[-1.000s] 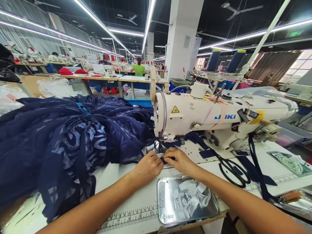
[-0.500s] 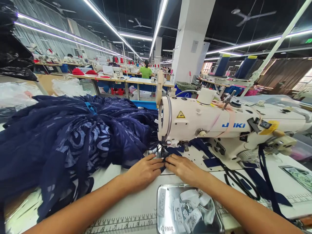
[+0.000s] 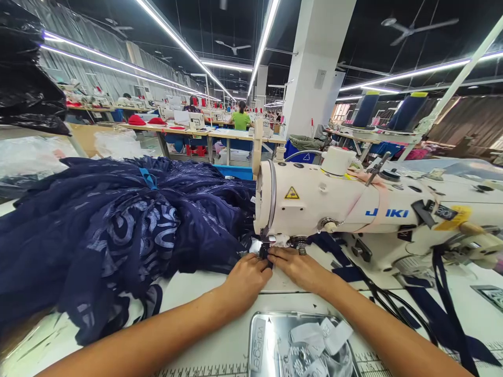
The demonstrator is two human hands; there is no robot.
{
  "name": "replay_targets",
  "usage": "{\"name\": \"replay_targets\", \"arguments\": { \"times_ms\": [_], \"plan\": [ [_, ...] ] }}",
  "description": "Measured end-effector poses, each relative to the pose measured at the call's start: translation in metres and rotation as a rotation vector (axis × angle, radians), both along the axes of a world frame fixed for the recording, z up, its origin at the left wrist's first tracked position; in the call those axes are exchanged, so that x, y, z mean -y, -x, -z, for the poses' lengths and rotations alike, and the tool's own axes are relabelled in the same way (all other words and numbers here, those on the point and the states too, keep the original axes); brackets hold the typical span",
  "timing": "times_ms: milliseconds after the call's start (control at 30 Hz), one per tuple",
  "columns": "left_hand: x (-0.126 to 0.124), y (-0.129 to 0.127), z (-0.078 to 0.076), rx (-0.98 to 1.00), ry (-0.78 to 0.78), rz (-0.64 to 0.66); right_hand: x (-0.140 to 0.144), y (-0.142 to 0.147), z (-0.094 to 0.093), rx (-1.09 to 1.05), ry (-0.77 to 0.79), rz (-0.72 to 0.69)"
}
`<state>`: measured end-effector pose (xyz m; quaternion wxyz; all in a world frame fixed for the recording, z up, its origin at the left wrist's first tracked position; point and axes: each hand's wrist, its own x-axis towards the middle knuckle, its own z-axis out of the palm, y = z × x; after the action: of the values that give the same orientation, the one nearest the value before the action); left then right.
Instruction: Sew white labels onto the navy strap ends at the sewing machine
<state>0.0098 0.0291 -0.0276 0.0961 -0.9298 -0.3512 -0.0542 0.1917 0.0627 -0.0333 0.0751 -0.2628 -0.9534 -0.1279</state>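
Head view: left hand [image 3: 245,277] and right hand [image 3: 301,268] meet under the sewing machine [image 3: 334,204] needle, fingers [image 3: 262,260] pinched flat on a small navy strip [image 3: 265,255]. Navy fabric heap [image 3: 110,230] lies left on the tabletop [image 3: 196,293]. Stitching looks barely started.

Two bare forearms come in from the bottom edge, with no sleeve, cuff or glove on either as far as the view reaches. The left hand [image 3: 247,280] and the right hand [image 3: 301,269] carry no ring, watch or bracelet. The fingers [image 3: 262,263] are short-nailed and seemingly unpainted, though they show too small to be sure.
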Motion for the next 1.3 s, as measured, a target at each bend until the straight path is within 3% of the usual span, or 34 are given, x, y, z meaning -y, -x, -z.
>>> {"name": "replay_targets", "arguments": {
  "times_ms": [567,933,1100,1300],
  "plan": [
    [-0.008,-0.008,0.014,0.105,-0.160,-0.035,-0.005,-0.001,0.001,-0.087,0.068,0.026],
    [-0.012,-0.007,0.017,0.192,-0.287,-0.043,-0.011,0.002,0.003,-0.117,0.021,0.069],
    [-0.013,-0.004,0.017,0.208,-0.264,-0.026,-0.012,0.003,0.002,-0.138,-0.032,0.061],
    [-0.011,0.009,0.006,0.176,-0.156,0.007,-0.008,0.001,-0.003,-0.216,0.058,0.056]
  ]
}}
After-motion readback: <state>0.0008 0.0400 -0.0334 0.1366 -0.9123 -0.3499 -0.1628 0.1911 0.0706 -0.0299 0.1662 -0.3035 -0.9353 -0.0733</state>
